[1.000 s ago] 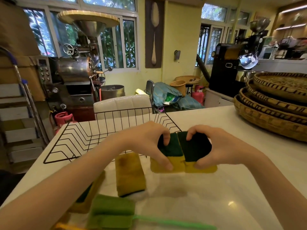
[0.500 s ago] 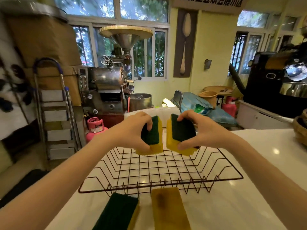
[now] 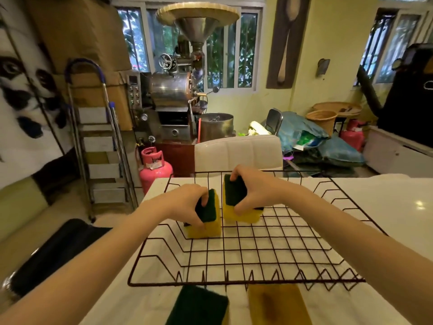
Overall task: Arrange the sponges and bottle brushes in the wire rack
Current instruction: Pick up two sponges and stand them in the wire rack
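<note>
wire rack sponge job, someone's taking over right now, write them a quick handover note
Left hand: gripping a green-and-yellow sponge, standing on edge on the floor of the wire rack.
Right hand: gripping a second sponge just right of the first, also on edge; a narrow gap between them.
Done: both sponges are inside the rack, far-left area, not yet released.
Left: let go of both, then load the green-topped sponge and the worn yellow sponge lying on the counter in front of the rack. No bottle brushes in view now.
</note>
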`<state>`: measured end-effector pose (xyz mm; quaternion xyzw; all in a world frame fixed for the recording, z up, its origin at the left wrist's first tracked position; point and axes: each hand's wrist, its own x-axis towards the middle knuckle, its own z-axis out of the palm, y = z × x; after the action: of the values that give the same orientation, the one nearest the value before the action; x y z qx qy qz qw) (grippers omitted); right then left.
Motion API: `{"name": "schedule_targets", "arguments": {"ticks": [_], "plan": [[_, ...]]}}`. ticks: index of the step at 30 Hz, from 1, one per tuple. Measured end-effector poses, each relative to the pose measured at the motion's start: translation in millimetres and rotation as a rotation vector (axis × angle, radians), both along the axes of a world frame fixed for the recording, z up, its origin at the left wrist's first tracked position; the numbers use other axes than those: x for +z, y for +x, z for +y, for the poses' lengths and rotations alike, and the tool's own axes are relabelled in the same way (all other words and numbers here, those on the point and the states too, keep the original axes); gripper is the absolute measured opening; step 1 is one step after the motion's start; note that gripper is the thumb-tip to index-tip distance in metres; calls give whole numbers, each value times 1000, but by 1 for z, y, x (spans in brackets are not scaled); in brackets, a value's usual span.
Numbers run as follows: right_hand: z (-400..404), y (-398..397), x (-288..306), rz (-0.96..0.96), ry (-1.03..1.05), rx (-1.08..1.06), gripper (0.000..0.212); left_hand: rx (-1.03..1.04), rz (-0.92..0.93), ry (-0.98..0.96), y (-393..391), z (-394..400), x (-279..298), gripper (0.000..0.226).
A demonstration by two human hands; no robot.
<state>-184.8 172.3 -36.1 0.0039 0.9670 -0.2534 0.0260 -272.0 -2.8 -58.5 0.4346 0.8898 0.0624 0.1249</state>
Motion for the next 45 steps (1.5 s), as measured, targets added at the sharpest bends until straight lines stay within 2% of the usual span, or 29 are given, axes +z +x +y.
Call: {"name": "schedule_targets", "arguments": {"ticks": [7, 20, 25, 29, 32, 35, 39, 45], "plan": [[-13, -5, -23, -53, 178, 1, 72, 51, -7, -106, 7, 10, 0, 46], [-9, 0, -37, -67, 23, 56, 67, 5, 48, -73, 11, 3, -5, 38], [-8, 0, -41, -8, 29, 58, 67, 7, 60, -64, 13, 1, -7, 38], [-8, 0, -41, -14, 118, 71, 71, -23, 108, -58, 16, 1, -6, 39], [-9, 2, -39, 21, 11, 35, 77, -22, 100, -47, 17, -3, -5, 41], [-11, 5, -40, 18, -23, 60, 68, -19, 107, -26, 17, -5, -5, 40], [-12, 6, -40, 17, 47, 98, 59, -16, 126, -37, 18, -5, -4, 41], [-15, 8, -39, 28, 177, 71, 62, -10, 182, -76, 28, -7, 1, 43]]}}
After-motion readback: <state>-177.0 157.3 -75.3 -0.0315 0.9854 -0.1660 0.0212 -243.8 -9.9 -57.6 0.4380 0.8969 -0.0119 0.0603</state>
